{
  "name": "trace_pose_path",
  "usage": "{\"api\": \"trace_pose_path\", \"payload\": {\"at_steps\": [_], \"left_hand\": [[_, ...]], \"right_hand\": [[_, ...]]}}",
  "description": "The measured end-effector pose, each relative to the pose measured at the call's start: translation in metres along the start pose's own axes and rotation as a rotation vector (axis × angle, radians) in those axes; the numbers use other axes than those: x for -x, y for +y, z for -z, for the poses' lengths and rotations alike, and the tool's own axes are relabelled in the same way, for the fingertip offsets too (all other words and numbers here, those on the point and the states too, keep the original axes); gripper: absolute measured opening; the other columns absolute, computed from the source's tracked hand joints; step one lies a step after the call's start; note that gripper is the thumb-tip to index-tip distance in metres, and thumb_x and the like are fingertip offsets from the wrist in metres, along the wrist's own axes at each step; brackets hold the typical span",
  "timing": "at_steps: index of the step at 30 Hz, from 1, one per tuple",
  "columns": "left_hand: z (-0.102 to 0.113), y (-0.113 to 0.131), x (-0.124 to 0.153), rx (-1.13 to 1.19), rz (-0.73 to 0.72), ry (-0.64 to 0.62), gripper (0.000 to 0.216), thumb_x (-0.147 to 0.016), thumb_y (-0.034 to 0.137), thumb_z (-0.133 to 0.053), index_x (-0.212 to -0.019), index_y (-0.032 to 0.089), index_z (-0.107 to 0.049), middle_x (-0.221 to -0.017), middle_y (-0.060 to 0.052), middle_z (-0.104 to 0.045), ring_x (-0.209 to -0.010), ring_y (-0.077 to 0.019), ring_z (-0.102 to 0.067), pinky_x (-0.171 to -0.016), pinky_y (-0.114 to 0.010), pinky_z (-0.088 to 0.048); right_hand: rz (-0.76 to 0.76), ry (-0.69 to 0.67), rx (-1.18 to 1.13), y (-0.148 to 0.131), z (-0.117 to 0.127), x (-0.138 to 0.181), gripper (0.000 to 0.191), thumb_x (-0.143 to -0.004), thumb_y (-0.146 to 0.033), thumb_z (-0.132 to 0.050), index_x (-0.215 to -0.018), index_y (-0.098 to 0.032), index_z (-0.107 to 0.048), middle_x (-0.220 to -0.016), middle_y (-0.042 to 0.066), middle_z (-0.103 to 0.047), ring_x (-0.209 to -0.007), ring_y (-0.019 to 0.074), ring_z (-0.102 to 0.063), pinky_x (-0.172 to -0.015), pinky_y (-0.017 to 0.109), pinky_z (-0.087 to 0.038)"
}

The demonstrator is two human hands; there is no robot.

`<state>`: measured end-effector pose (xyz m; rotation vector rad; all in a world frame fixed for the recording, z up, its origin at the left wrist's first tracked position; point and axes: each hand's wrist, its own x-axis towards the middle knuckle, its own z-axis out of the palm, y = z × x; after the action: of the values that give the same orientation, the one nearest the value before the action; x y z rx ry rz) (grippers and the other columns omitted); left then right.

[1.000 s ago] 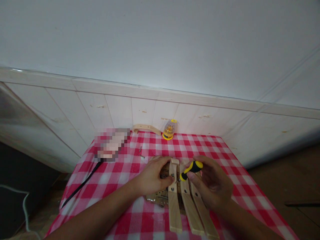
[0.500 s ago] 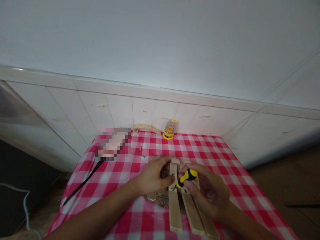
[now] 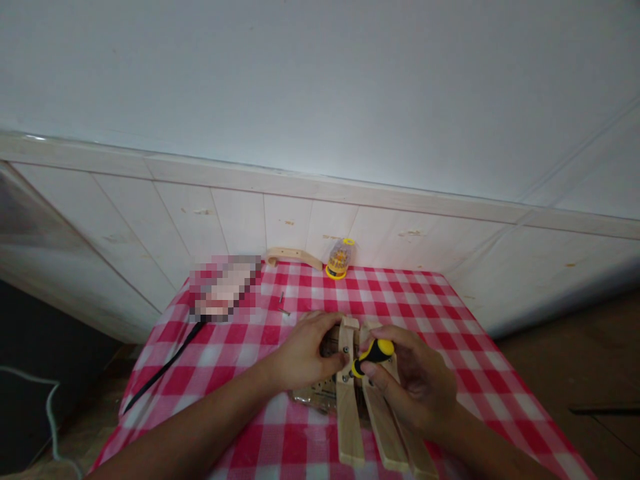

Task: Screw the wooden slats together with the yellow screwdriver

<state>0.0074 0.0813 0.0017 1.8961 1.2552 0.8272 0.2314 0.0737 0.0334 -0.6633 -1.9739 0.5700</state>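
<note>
My right hand (image 3: 420, 383) is closed around a yellow and black screwdriver (image 3: 376, 352), its tip at a screw in the leftmost wooden piece (image 3: 350, 420). My left hand (image 3: 313, 350) grips that same piece near its upper end, thumb on its left side. To its right lies a second wooden piece (image 3: 383, 427), and a third is partly hidden behind my right hand. Beneath them is a board with rows of holes (image 3: 320, 395), apparently wrapped in shiny clear plastic and mostly covered by my hands and the wood.
A curved wooden piece (image 3: 295, 255) leans by the wall beside a clear, yellow-based bit case (image 3: 341, 260). Loose screws (image 3: 284, 311) lie left of centre. A blurred-out object with a black strap (image 3: 165, 370) rests on the left of the checked tablecloth (image 3: 240, 417).
The screwdriver's handle has shifted and turned slightly in my right hand, with the fingers moving a little. My left hand and the wooden pieces stay where they were.
</note>
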Motion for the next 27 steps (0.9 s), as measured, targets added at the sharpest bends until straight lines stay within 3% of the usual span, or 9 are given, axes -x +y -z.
{"api": "trace_pose_path", "payload": {"at_steps": [13,27], "left_hand": [[0.0007,-0.0001,0.0003,0.025,0.006,-0.003,0.058,-0.080,0.031,-0.078,-0.136,0.019,-0.069,-0.130,-0.013,-0.077,-0.121,-0.0349,-0.070,-0.108,-0.052,-0.052],[-0.0010,-0.0029,0.0001,0.012,-0.027,0.004,0.054,-0.081,0.031,-0.077,-0.133,0.016,-0.070,-0.129,-0.015,-0.077,-0.121,-0.0364,-0.069,-0.107,-0.052,-0.051]], "right_hand": [[-0.003,0.077,0.008,-0.0019,-0.0046,-0.0046,0.035,-0.094,-0.021,-0.081,-0.125,-0.029,-0.067,-0.095,0.004,-0.078,-0.077,0.0217,-0.078,-0.069,0.034,-0.067],[-0.033,0.106,-0.014,-0.0038,-0.0069,-0.0064,0.042,-0.089,-0.016,-0.083,-0.125,-0.029,-0.066,-0.101,0.004,-0.078,-0.081,0.0213,-0.078,-0.073,0.032,-0.068]]}}
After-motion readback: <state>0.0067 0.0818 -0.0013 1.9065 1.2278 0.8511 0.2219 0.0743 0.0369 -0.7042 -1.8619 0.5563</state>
